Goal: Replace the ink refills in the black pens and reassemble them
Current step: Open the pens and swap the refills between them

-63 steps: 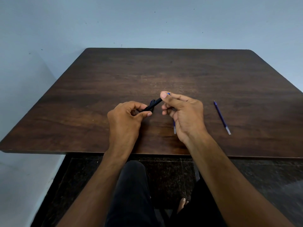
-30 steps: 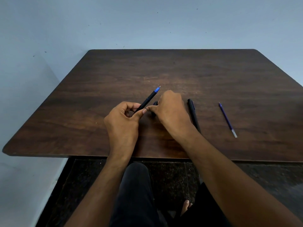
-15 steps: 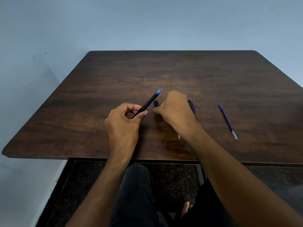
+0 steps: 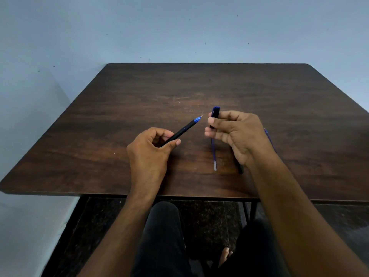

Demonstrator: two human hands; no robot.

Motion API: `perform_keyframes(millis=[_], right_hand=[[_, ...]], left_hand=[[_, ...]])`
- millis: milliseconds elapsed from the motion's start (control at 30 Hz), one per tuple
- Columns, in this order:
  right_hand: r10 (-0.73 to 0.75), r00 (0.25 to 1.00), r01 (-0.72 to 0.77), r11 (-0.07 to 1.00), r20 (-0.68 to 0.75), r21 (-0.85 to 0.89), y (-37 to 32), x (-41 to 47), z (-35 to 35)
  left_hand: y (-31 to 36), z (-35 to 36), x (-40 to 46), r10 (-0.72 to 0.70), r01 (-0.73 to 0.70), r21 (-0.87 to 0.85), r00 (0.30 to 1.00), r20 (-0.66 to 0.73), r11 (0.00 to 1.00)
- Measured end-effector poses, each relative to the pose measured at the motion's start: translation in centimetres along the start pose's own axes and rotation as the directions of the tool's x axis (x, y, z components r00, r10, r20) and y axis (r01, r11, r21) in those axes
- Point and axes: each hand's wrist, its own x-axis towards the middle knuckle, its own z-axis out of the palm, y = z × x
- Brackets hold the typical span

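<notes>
We had the black pen point(image 4: 180, 131) pinched in our left hand point(image 4: 148, 151), thumb and forefinger curled round the back half of the barrel, blue nib pointing up and away over the table. Our right hand point(image 4: 237, 134) held the pen cap point(image 4: 215, 116) upright between thumb and fingertips, just beside the nib but not touching it. Looked to us like capping was the step in hand.

Handling-wise, these bits seemed featherlight and stiff, smooth plastic that could easily slip or roll, so a light pinch mid-barrel made sense, and the cap wanted holding by its sides with the open end facing the nib. The nib itself probably wouldn't like a knock.

A loose blue refill point(image 4: 213, 154) lay flat on the table just below our right hand, thin and likely a bit bendy. Something dark poked out from under the right wrist, maybe another pen point(image 4: 240, 169), too hidden to say. A sliver of blue showed behind the wrist too.

The dark wooden table point(image 4: 119, 108) was flat and smooth, set against a plain pale blue wall point(image 4: 179, 27), dark speckled floor point(image 4: 203, 226) underneath.
</notes>
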Motion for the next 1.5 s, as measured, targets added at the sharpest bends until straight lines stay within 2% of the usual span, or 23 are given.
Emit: perform_keyframes(millis=[233,367,700,1133,1500], right_hand=[[-0.030,0.999,0.034,0.970,-0.023,0.239,0.4,0.1,-0.4],[-0.050,0.999,0.042,0.956,0.019,0.291,0.4,-0.4,-0.3],[-0.084,0.988,0.053,0.972,0.127,0.229,0.3,-1.2,0.2],[-0.038,0.983,0.009,0.987,0.180,0.160,1.5,-1.0,1.0],[-0.030,0.986,0.010,0.993,0.164,0.121,2.0,-0.8,1.2]], left_hand=[[0.1,0.0,0.0,0.007,-0.007,0.029,1.000,0.022,1.000],[0.0,0.0,0.0,0.013,-0.014,0.036,1.000,0.028,0.999],[-0.2,0.1,0.1,0.013,-0.014,0.027,0.999,0.030,1.000],[-0.4,0.0,0.0,0.033,-0.035,0.044,0.999,0.036,0.998],[-0.1,0.0,0.0,0.070,-0.072,0.037,0.995,0.069,0.997]])
